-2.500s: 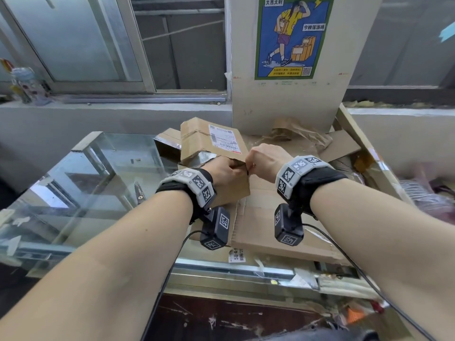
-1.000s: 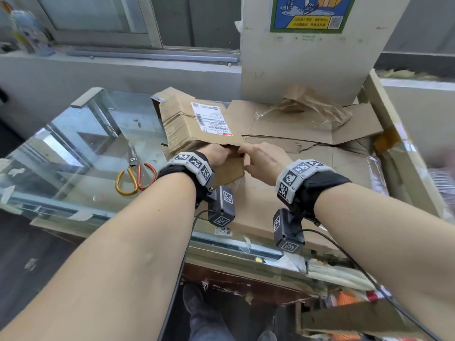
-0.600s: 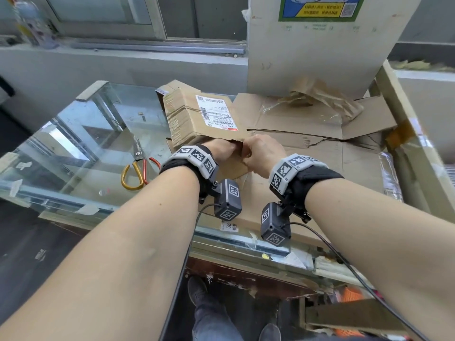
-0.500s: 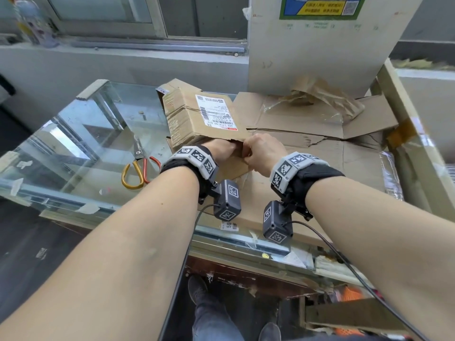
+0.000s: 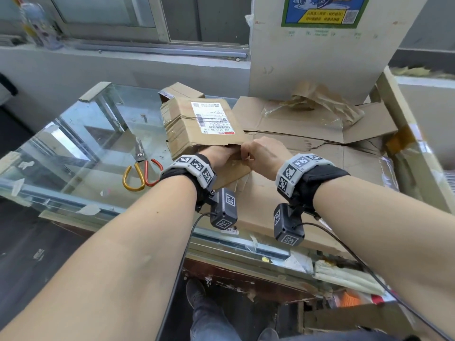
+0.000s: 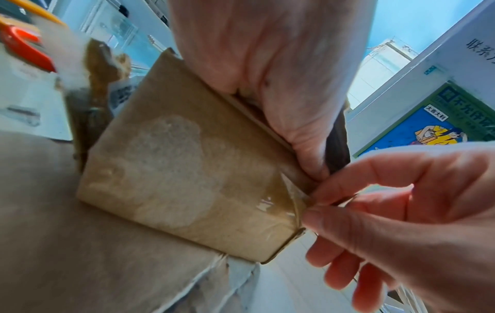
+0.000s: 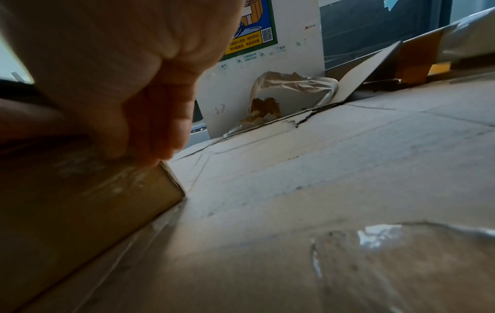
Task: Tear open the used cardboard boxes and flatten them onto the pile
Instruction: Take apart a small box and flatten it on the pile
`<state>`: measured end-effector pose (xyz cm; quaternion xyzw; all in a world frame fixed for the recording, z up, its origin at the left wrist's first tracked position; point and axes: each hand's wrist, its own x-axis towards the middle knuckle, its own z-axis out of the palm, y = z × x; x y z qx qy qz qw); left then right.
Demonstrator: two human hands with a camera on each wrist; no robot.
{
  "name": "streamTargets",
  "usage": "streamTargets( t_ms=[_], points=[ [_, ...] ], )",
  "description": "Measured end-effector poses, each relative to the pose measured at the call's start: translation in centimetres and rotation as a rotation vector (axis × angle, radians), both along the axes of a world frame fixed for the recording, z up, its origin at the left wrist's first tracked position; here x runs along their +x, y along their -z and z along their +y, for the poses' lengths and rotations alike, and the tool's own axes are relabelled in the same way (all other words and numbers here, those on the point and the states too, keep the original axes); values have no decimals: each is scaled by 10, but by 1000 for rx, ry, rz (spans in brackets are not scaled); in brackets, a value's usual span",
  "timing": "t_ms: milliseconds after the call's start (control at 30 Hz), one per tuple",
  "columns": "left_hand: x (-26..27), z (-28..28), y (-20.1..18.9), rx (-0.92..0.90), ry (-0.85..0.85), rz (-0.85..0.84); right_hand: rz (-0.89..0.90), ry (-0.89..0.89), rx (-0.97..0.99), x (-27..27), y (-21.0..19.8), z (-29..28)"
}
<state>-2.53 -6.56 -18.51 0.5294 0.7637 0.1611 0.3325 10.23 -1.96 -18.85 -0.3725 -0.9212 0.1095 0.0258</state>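
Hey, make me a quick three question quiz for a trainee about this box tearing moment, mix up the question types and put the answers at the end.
1. True or false: the scissors are in the person's right hand.
2. Multiple choice: the small labelled box rests on: A) the bare floor, B) the flattened cardboard pile, C) a metal shelf.
3. Fill in: the left hand grips the box at its near ____.

Key:
1. False. The scissors lie untouched on the glass counter, left of the box.
2. B
3. Edge. The right hand's fingers pinch the same edge at its right corner.
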Motion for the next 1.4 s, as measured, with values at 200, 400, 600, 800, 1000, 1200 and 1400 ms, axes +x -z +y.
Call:
streamTargets(
  t_ms=[200,400,600,800,1000,1200,1400],
  points=[
    [5,0,-12,30,7,-5,13,19,78,-3,-1,-9],
    [3,-2,-22,-67,34,34,1,14,134,-11,1,-13],
    [-5,-6,-25,-59,92,188,13,36,103,-11,0,-10],
    [-6,-7,-16,-116,37,230,-15,-11,106,-6,1,-8],
    [-4,-2,-5,-129,-36,154,-30,-67,55,1,4,-3],
    [-5,2,-3,-47,-113,125,41,-51,-40,10,15,5],
    [-10,5,6,8,-247,60,577,245,-246,17,10,8]
  ],
)
